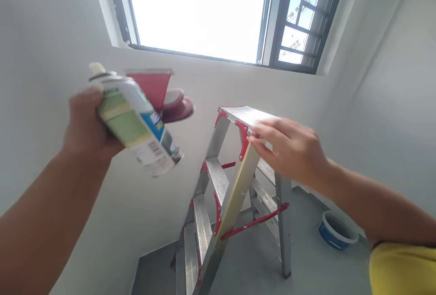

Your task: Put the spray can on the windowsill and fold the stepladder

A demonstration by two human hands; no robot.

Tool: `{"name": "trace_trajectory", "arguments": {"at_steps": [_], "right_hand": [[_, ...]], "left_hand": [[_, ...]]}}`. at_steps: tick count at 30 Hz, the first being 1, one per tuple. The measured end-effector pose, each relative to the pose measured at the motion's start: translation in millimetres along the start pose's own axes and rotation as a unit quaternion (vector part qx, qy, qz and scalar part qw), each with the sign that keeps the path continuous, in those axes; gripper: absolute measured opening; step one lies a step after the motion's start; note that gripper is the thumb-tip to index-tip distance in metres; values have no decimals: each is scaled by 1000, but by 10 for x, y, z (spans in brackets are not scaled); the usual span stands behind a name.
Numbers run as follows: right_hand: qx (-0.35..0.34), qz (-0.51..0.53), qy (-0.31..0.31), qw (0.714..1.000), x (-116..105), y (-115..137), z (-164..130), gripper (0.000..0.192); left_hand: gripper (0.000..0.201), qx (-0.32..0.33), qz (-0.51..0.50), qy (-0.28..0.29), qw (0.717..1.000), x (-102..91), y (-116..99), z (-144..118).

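Observation:
My left hand (90, 120) is closed around a spray can (132, 122) with green, white and blue printing, tilted so its base points down to the right. Behind the can, a red scraper-like tool (153, 87) with a thin grey edge shows, along with a dark-red rounded part (179, 105); motion blurs them, and how they are held is hidden. To the right, my right hand (289, 149) grips the top corner of an aluminium stepladder (235, 190) with red brackets, fingers over its top and thumb lower at the side.
A sliding window (200, 13) opens in the white wall ahead, with a barred pane (299, 17) at its right. A blue bucket (335, 231) with a pale rim stands on the grey floor (255, 267), right of the ladder.

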State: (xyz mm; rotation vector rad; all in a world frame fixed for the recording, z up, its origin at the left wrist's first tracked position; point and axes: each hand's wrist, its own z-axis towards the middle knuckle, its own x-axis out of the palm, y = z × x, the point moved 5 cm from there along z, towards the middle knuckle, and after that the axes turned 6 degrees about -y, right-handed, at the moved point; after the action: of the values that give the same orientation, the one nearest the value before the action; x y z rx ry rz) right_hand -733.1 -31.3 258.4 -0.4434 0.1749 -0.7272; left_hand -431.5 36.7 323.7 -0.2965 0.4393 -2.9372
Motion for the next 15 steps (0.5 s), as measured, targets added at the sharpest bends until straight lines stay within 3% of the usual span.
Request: {"name": "trace_trajectory", "arguments": {"at_steps": [2, 4, 7, 10, 11, 13, 15], "right_hand": [[-96, -43, -20, 994, 164, -53, 448, 24], [-129, -75, -14, 989, 379, -170, 769, 27], [-61, -104, -35, 992, 462, -438, 1041, 33], [80, -75, -78, 991, 239, -826, 1200, 43], [121, -44, -62, 990, 170, -986, 1258, 45], [168, 44, 27, 985, 118, -1327, 1375, 43], [173, 137, 126, 967, 152, -1659, 1424, 47]], "left_hand": [[47, 38, -61, 115, 991, 573, -81, 230], [42, 65, -101, 188, 975, 977, -85, 387], [28, 84, -126, 227, 962, 1357, -3, 555], [31, 65, -153, 289, 943, 1702, 70, 629], [32, 55, -153, 300, 940, 1818, 79, 641], [35, 40, -101, 291, 950, 2052, 86, 652], [48, 37, 13, 226, 973, 2276, 90, 650]]}}
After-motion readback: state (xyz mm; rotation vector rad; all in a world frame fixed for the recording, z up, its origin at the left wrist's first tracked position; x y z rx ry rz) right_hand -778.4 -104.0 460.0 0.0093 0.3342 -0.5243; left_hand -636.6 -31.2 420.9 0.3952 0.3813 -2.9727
